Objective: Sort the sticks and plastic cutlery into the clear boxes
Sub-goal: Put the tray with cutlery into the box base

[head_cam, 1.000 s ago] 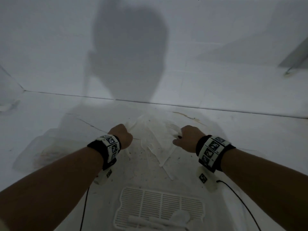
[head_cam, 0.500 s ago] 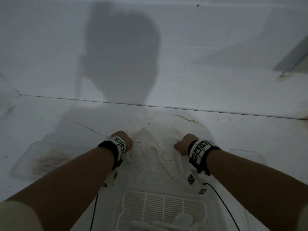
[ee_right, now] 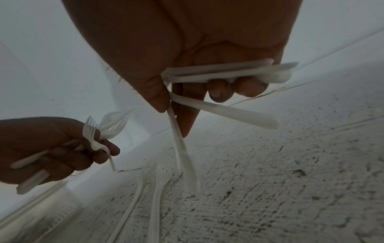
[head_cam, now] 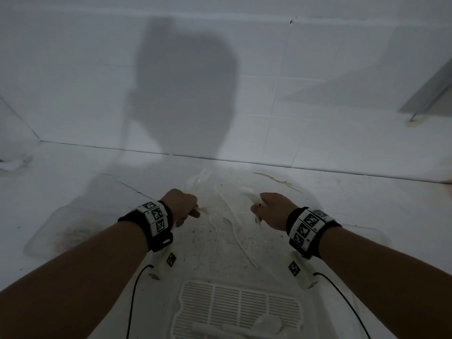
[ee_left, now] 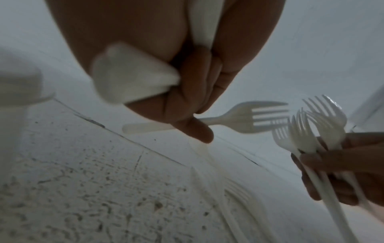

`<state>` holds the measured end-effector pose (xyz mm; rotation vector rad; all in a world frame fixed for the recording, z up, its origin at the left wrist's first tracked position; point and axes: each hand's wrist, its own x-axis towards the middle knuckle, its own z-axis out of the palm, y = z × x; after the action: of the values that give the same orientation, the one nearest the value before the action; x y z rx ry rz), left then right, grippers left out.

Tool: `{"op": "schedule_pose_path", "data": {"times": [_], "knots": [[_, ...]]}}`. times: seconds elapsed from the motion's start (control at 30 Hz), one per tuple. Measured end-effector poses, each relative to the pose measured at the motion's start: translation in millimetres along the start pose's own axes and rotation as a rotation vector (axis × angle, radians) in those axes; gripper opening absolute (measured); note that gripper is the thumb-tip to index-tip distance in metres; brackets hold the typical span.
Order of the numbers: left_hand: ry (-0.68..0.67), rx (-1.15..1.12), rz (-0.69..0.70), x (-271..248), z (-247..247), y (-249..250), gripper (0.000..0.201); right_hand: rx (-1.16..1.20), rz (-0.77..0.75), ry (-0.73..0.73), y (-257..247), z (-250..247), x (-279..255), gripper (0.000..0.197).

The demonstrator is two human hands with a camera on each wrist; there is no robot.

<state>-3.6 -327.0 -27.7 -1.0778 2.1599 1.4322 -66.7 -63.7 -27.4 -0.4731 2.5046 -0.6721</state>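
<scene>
My left hand (head_cam: 186,209) grips several white plastic forks, and one fork (ee_left: 239,118) is pinched sideways at its fingertips. My right hand (head_cam: 266,209) is curled round a bundle of white cutlery (ee_right: 228,72). Its thumb and forefinger also pinch another piece (ee_right: 178,141) that hangs down to the surface. A few loose forks (head_cam: 216,225) lie on the speckled white surface between the two hands. A clear box (head_cam: 61,231) holding brownish sticks sits to the left of my left arm.
A white slotted tray (head_cam: 239,311) lies near me between my forearms. Something clear and crumpled (head_cam: 198,179) sits just beyond the hands. A white tiled wall (head_cam: 318,81) stands behind the surface. Cables run from both wrist cameras.
The pile between my hands has thinned to a few loose forks. Both hands now hold bundles and have moved slightly apart.
</scene>
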Motion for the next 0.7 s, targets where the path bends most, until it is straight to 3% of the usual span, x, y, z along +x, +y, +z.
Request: {"op": "schedule_pose_path", "data": {"times": [0.07,0.17,0.23,0.33,0.43,0.6,0.7], "knots": [[-0.048,0.022,0.029,-2,-5,-2,0.024,-0.037,-0.010,0.022,-5,2,-1,0.027],[-0.078,0.246,0.139,-9,-12,-4,0.022,0.004,-0.004,0.037,-11,8,0,0.024],[-0.021,0.437,0.233,-11,-13,-7,0.024,0.156,0.007,-0.011,-17,13,-1,0.023],[0.100,0.602,0.323,-13,-10,-11,0.047,0.242,0.047,-0.016,-22,23,0,0.030],[0.096,0.560,0.254,-16,-2,-10,0.043,0.064,0.028,-0.018,-22,32,9,0.037],[0.037,0.609,0.189,-25,25,-4,0.046,-0.074,0.079,-0.018,-25,46,26,0.069],[-0.015,0.684,0.148,-23,43,-4,0.040,-0.116,0.123,-0.044,-27,50,34,0.068]]}}
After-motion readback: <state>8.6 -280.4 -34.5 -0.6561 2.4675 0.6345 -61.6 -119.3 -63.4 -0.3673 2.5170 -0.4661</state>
